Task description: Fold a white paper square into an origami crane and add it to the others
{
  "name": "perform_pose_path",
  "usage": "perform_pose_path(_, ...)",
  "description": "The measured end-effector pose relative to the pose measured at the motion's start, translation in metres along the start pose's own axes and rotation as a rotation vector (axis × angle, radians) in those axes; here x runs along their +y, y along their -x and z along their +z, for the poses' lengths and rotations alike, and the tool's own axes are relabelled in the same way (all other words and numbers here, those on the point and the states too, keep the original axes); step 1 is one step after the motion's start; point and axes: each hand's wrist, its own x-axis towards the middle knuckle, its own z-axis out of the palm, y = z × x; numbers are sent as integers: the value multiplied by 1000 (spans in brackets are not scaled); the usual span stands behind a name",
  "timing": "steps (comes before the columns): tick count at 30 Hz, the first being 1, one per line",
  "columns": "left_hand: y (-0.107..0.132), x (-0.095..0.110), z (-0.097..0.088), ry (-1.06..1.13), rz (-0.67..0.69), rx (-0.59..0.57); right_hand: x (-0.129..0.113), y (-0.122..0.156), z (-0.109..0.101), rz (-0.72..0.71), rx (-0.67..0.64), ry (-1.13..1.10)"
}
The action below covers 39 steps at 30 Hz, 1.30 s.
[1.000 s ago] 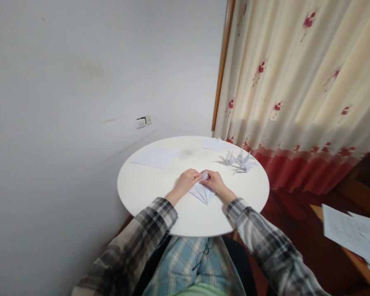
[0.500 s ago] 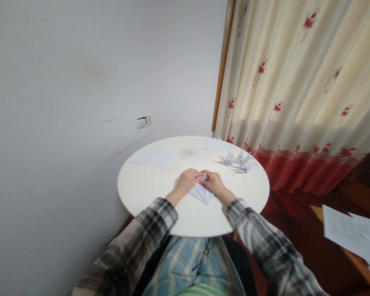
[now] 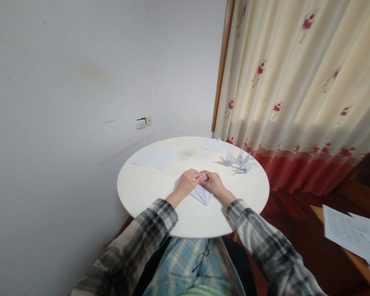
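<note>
A white folded paper point(image 3: 204, 195) with crease lines lies on the round white table point(image 3: 148, 193), one pointed corner toward me. My left hand point(image 3: 188, 181) grips its far part from the left, fingertips pinched together. From the other side my right hand point(image 3: 213, 181) pinches the same far end, thumb and fingers curled round it. The fingertips of both hands almost meet there, and they partly cover the fold. Several folded paper cranes point(image 3: 243, 163) stand beyond my right hand.
White paper sheets point(image 3: 156, 158) lie at the table's back left. More paper pieces point(image 3: 215, 144) rest at the far edge. A wall with a socket point(image 3: 140, 123) stands left, a flowered curtain point(image 3: 277, 82) right. Written sheets point(image 3: 351, 230) lie on a lower surface at right.
Both hands stay on the folded paper in nearly the same place. Only slight finger movement at its far end shows, and the view has shifted a little.
</note>
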Motion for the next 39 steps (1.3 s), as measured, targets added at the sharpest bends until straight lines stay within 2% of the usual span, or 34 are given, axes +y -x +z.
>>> perform_pose_path(4, 0, 0, 0, 1, 11, 9, -2, 0, -1, 1, -7, -11)
perform_pose_path(12, -1, 4, -2, 25, 58, 103, -3, 0, -1, 24, -2, 10)
perform_pose_path(39, -1, 8, -4, -26, 33, 57, -3, 0, -2, -5, 3, -41)
